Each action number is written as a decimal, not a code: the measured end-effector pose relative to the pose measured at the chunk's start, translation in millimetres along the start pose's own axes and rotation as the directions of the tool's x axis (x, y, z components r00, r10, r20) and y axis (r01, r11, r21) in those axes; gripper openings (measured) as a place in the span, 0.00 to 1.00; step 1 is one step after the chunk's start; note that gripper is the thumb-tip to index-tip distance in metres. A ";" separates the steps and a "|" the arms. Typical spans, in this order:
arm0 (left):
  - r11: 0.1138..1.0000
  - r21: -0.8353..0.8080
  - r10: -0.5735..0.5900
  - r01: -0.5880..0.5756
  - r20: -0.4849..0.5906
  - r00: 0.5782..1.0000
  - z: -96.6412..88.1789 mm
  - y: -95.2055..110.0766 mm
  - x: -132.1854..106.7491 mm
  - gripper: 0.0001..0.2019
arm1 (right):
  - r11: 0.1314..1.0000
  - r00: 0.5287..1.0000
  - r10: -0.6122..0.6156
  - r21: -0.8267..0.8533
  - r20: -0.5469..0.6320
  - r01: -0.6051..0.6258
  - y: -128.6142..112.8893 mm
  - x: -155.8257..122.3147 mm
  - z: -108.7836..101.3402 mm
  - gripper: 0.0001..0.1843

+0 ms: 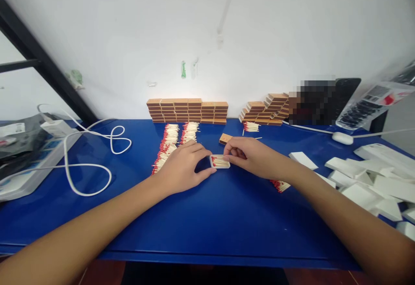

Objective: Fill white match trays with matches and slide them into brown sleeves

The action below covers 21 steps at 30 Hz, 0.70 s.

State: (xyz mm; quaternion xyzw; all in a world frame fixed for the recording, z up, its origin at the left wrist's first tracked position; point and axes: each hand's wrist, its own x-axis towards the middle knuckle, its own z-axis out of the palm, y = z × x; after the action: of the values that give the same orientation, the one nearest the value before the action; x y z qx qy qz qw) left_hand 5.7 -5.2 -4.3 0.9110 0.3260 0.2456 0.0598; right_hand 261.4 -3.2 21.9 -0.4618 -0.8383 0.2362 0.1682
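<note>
A small white matchbox tray [220, 166] with a few red-tipped matchsticks [219, 161] inside lies on the blue table. The thumb and fingers of my left hand [181, 166] close around its left end. At the right end, my right hand [248, 155] is in a pinch, its fingertips over the plain ends of the matchsticks. Whatever they grip there is too small to make out. Just behind the tray sits a brown matchbox cover [225, 138], partly hidden by my right hand. Piles of matchsticks [171, 134] lie left of and behind my left hand.
Matchboxes [188, 111] are stacked along the wall, with a looser stack [269, 110] to the right. More matches [251, 126] lie before it, others [279, 185] under my right forearm. White trays [366, 181] heap at right. A white cable [87, 166] loops at left.
</note>
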 end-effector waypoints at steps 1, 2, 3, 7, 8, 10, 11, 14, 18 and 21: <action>1.000 -0.004 0.000 0.000 -0.001 1.000 -0.2 0.0 0.1 0.15 | 1.000 1.000 -0.006 -0.001 -0.001 0.006 -0.3 0.2 0.8 0.11; 1.000 -0.008 0.000 0.000 0.000 1.000 -0.4 -0.1 0.3 0.15 | 1.000 1.000 -0.014 -0.004 -0.004 0.014 -0.2 0.5 1.4 0.10; 1.000 -0.010 -0.002 0.002 0.001 1.000 -0.6 -0.2 0.6 0.15 | 1.000 1.000 -0.023 -0.009 -0.008 0.022 0.4 0.7 1.6 0.10; 1.000 -0.012 -0.004 0.004 -0.001 1.000 -0.1 -1.3 1.6 0.15 | 0.999 0.999 -0.030 -0.046 -0.034 0.028 4.9 1.2 0.9 0.09; 1.000 -0.011 -0.001 0.001 -0.001 1.000 0.1 -1.5 1.7 0.15 | 0.998 0.999 -0.029 -0.051 -0.036 0.027 5.4 1.2 0.8 0.10; 1.000 -0.013 0.002 -0.002 -0.001 1.000 0.5 -1.6 1.5 0.15 | 0.998 0.999 -0.029 -0.049 -0.031 0.028 4.7 1.3 0.7 0.11; 1.000 -0.014 0.003 -0.003 0.000 1.000 0.6 -1.5 1.4 0.15 | 0.999 0.999 -0.032 -0.043 -0.023 0.031 4.0 1.4 0.3 0.11; 1.000 -0.013 0.005 -0.005 -0.002 1.000 -0.1 -0.5 1.0 0.15 | 0.999 0.999 -0.028 -0.035 -0.029 0.027 6.5 1.9 -7.0 0.13; 1.000 0.000 0.010 -0.010 0.003 1.000 -0.9 0.6 0.6 0.16 | 0.989 0.983 0.049 -0.125 -0.180 -0.072 39.2 3.2 -34.1 0.15; 1.000 0.002 0.010 -0.010 0.012 1.000 -0.5 0.3 0.0 0.16 | 0.951 0.963 0.096 -0.262 -0.254 -0.164 78.6 3.9 -53.2 0.11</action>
State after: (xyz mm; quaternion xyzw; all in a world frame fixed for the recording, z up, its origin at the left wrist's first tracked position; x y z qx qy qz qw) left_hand 5.7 -5.5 -3.8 0.9141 0.3213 0.2401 0.0594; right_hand 340.6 49.2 23.1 -0.5604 -0.8046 0.0684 0.1841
